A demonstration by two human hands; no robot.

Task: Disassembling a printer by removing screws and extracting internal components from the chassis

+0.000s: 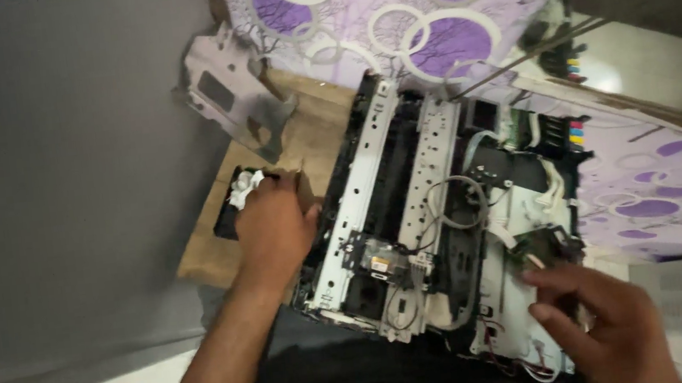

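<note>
A stripped-down inkjet printer point(439, 223), its outer shell gone, lies on a wooden board point(215, 253) beside a purple and white patterned cloth point(422, 2). Its long white metal rails run from the near edge up toward the cloth, with black plastic parts, grey cables and a green circuit board between them.

The person's left hand point(274, 229) reaches up from the lower middle of the view, the forearm stretched straight and the back of the hand facing the camera. It rests at the left edge of the printer frame, fingers curled downward and drawn together over a small black part with white bits point(241, 196) that sits on the board just beside the frame. The fingertips are hidden under the hand, so it cannot be told whether they actually clamp that part or only lie on it.

The right hand point(600, 320) comes in from the lower right corner. Its fingers are spread apart and bent loosely, the thumb pointing left toward the green circuit board point(532, 251) at the right side of the printer. The fingertips hover at or just over the white frame there; the hand closes on nothing.

A bent grey metal plate point(231, 93) stands at the far end of the board, well apart from both hands. Small ink cartridges with coloured tabs point(570, 133) sit at the printer's far right corner.
</note>
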